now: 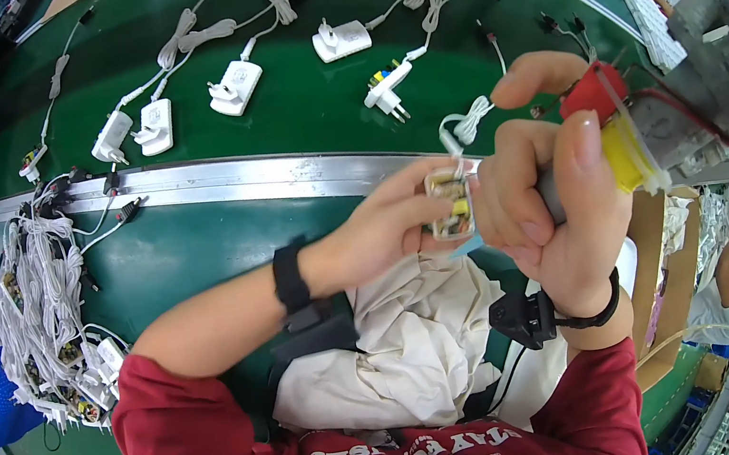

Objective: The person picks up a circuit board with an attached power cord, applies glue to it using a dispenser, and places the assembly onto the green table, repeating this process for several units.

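My left hand [364,235] holds an opened power adapter [451,205] between thumb and fingers. Its circuit board and a yellow part show inside the case, and its white cord runs up to a small coiled bundle [471,121]. Close beside it, my right hand [563,204] is wrapped round a thick grey tool with a yellow band [630,152], a red piece [591,91] and wires. The right index finger curls above the red piece. Both hands are near each other over my lap; the tool's tip is hidden behind the right fingers.
White plug adapters [236,88] with cords lie along the green belt [290,129], beyond a metal rail [213,187]. A heap of corded adapters [46,310] is at left. White cloth [402,337] covers my lap; a cardboard box [654,275] stands at right. Other people sit at both sides.
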Demonstrator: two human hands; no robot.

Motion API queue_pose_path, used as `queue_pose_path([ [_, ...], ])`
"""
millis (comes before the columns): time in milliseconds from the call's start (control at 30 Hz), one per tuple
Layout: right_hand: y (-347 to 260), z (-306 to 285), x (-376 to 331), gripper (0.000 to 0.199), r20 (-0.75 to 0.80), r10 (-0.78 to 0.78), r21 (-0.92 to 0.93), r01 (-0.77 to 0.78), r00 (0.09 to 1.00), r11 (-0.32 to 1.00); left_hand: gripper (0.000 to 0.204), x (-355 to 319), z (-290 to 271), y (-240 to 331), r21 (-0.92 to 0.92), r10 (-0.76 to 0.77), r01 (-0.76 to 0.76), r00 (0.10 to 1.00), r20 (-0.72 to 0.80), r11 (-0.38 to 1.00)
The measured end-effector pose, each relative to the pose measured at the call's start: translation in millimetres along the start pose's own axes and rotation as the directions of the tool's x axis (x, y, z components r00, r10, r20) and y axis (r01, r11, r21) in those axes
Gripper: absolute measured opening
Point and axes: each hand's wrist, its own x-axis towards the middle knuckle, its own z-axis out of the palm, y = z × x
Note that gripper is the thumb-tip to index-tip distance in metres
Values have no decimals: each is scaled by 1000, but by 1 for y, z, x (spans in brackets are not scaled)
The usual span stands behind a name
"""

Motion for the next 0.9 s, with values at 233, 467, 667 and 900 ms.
queue_pose_path([
  [233,4,6,-4,39,16,-10,62,9,1000,998,24,93,17,50,760,516,-645,679,523,78],
  [467,5,14,2,36,-34,31,147,-25,999,989,23,96,8,36,943,338,-275,884,324,-186],
  [667,6,20,11,35,-17,-66,56,67,998,996,19,62,-28,79,572,503,248,794,342,-782],
  [900,0,25,16,32,-111,-33,60,40,993,997,28,9,0,86,941,462,148,841,-282,305],
])
